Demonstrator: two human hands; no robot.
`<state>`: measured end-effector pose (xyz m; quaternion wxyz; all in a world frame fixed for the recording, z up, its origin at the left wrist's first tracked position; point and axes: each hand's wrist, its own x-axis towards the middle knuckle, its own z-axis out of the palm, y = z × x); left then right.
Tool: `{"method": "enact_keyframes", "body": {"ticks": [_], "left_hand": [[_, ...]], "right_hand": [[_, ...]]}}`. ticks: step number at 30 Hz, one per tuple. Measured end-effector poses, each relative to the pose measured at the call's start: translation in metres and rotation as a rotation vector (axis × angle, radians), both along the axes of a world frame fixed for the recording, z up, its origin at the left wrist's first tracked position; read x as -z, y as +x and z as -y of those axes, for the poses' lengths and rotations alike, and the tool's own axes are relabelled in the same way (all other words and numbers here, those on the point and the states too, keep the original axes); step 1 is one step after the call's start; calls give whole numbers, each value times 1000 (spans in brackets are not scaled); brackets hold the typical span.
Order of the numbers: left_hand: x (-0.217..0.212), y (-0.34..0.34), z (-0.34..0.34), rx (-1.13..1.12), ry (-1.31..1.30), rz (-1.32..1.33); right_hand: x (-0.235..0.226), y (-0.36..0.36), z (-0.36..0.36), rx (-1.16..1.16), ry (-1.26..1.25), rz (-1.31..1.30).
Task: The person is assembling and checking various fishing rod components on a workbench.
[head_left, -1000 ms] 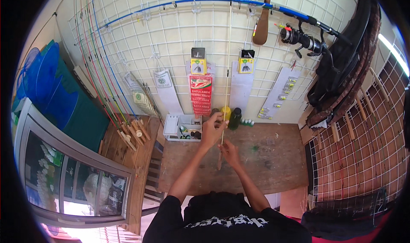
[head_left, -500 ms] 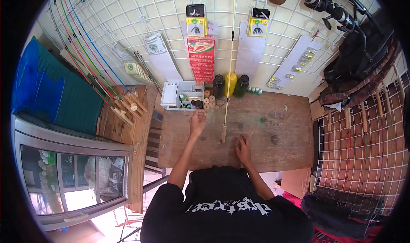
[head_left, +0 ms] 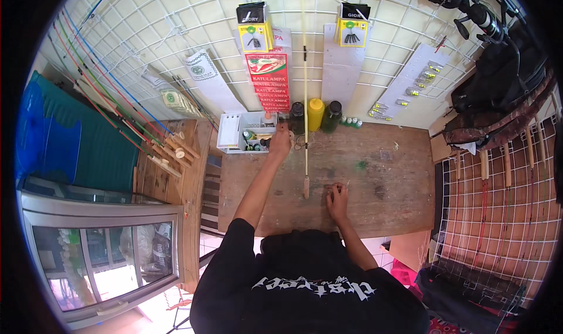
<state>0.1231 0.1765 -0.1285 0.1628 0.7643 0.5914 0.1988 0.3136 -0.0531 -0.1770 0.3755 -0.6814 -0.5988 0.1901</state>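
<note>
My left hand [head_left: 280, 144] reaches forward over the small round cork-coloured discs [head_left: 291, 136] beside the white organizer box [head_left: 234, 133]. Its fingers are bunched and bent down, and whatever their tips hold is hidden. On the wooden table [head_left: 381, 181], my right hand [head_left: 336, 202] rests with fingers loosely bent and a little apart, holding nothing. Between the hands runs a thin yellow fishing rod [head_left: 305, 99], its short light-brown grip [head_left: 306, 187] nearest me. Small bottles and dark pieces sit in the box's compartments.
Behind the discs stand a dark bottle [head_left: 297, 118], a yellow bottle [head_left: 315, 115] and another dark bottle [head_left: 332, 117]. Several small white-and-green bottles [head_left: 352, 122] line the back edge. Fishing rods [head_left: 173, 152] lean at left. Hanging packets [head_left: 254, 35] and reels [head_left: 484, 17] fill the wire grid.
My left hand has moved forward and right, from the box's front edge onto the discs. The right hand stays near its place, its fingers drawn in slightly. The whole view has shifted a little.
</note>
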Motion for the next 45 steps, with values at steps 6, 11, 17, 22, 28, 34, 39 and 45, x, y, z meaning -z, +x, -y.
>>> {"method": "enact_keyframes", "body": {"ticks": [6, 11, 17, 22, 28, 34, 39, 45], "left_hand": [[23, -13, -28, 34, -62, -103], [0, 9, -23, 4, -139, -196], [3, -1, -23, -6, -46, -294], [-8, -2, -17, 109, -88, -353], [-9, 5, -18, 30, -60, -384], [-10, 1, -17, 59, -24, -388], [-9, -31, -2, 10, 72, -14], [-55, -33, 51, -41, -130, 719]], "right_hand": [[2, -3, -3, -27, 31, -18], [6, 7, 0, 5, 49, 17], [6, 4, -2, -23, 65, 16], [5, 7, 0, -23, 4, 24], [0, 4, -1, -39, 38, 1], [-1, 8, -1, -50, 35, -2], [0, 3, 0, -71, 48, -6], [15, 19, -2, -67, 61, -14]]}}
